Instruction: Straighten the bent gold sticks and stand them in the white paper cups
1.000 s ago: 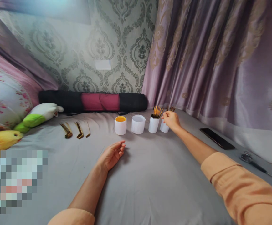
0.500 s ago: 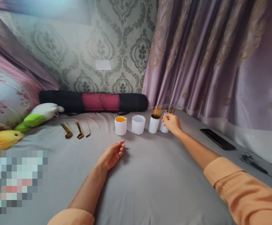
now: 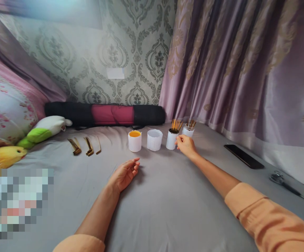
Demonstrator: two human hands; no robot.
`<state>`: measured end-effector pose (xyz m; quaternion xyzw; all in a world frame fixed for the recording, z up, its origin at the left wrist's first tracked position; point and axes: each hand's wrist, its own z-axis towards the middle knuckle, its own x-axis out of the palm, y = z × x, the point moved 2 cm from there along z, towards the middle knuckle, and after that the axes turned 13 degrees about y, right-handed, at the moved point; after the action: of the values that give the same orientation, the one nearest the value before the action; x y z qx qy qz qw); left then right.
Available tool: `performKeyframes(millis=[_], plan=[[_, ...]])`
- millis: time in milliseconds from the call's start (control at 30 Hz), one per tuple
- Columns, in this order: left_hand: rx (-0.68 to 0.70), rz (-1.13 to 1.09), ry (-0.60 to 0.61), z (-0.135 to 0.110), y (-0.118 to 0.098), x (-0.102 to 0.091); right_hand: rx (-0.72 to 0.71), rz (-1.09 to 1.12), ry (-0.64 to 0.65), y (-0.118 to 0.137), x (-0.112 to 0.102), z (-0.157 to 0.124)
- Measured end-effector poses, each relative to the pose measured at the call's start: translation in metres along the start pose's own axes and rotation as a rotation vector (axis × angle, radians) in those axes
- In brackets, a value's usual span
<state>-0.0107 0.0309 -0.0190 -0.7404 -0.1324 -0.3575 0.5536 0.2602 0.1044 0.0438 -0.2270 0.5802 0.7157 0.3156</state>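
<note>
A white cup (image 3: 171, 141) holding orange sticks (image 3: 176, 124) is standing just left of the right hand (image 3: 186, 144). Its fingers are pressing together, but whether they are pinching anything, I cannot tell. The hand is partly hiding a second cup (image 3: 188, 132). The left hand (image 3: 125, 174) is resting half-curled on gray sheeting (image 3: 162, 206).

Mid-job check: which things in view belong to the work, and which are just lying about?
Likely in the work:
- near stick cup, by the right hand
- rear stick cup
- orange-topped cup
- whitish cup
- bent rods

Likely just lying about:
- phone
- pointed tool
- yellow toy
- green-and-white toy
- black-and-red roll
</note>
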Motion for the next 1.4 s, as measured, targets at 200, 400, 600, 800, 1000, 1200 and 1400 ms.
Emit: performKeyframes(millis=[200,400,600,800,1000,1200,1400], plan=[[0.004,0.001,-0.001,-0.001,0.0,0.001,0.03,0.063,0.063,0.007,0.017,-0.008],[0.007,-0.002,0.012,0.0,0.0,0.0,0.021,0.095,0.135,0.017,0.036,-0.017],[0.002,-0.003,0.009,0.001,0.0,0.0,0.016,0.162,0.22,0.023,0.065,-0.024],[0.004,-0.021,-0.022,0.0,0.0,0.003,-0.007,0.232,0.311,0.032,0.095,-0.03],[0.011,-0.049,-0.018,0.0,-0.002,0.004,-0.039,0.244,0.334,0.041,0.11,-0.034],[0.005,-0.046,-0.036,0.001,-0.002,0.006,-0.126,0.173,0.255,0.032,0.117,-0.034],[0.02,-0.011,-0.079,0.004,-0.005,0.005,-0.157,0.133,0.25,0.027,0.12,-0.033]])
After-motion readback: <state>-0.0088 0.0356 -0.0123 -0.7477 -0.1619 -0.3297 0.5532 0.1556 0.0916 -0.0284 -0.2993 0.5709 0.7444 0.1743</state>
